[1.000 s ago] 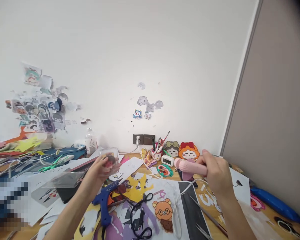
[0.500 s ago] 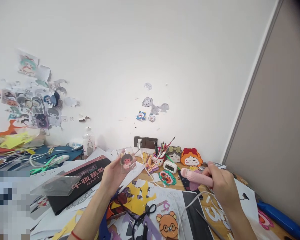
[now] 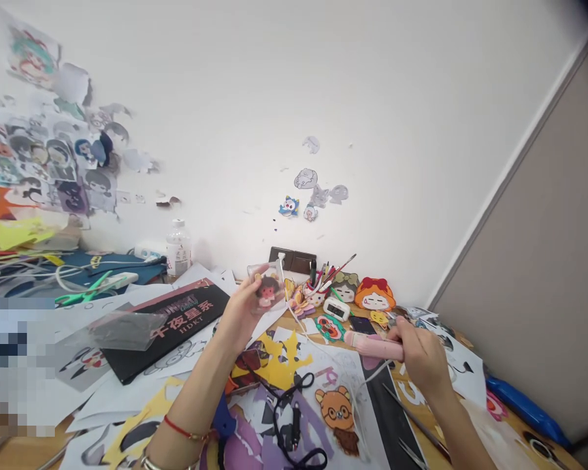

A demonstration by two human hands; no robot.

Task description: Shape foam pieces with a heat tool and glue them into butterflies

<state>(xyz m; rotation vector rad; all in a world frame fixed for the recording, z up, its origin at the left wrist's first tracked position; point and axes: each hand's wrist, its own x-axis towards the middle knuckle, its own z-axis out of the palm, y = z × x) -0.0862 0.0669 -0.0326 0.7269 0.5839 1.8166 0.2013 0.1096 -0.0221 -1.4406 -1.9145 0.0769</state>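
Note:
My left hand (image 3: 239,314) is raised over the desk, its fingers closed on a small cartoon figure cutout (image 3: 267,297) wrapped in clear plastic film. The figure has dark hair and a pink face. To the right, my right hand (image 3: 422,356) grips the rear end of a pink cylindrical heat gun (image 3: 375,345), whose nozzle points left toward the wrapped cutout, some distance apart from it. A white cord (image 3: 379,372) runs below the tool. Below the hands lies a brown bear cutout (image 3: 336,410) with glasses.
A black box (image 3: 164,333) with pink lettering and clear film on it lies left. Yellow paper scraps (image 3: 281,359), a black cable (image 3: 294,418) and tweezers (image 3: 411,418) lie in front. Behind stand a pen holder (image 3: 315,292), a white clock (image 3: 336,309) and a bottle (image 3: 178,248). Green scissors (image 3: 85,290) rest far left.
The view has shifted and tilted. My left hand with the wrapped cutout appears higher and further right; the heat gun in my right hand appears further left, so the two are closer.

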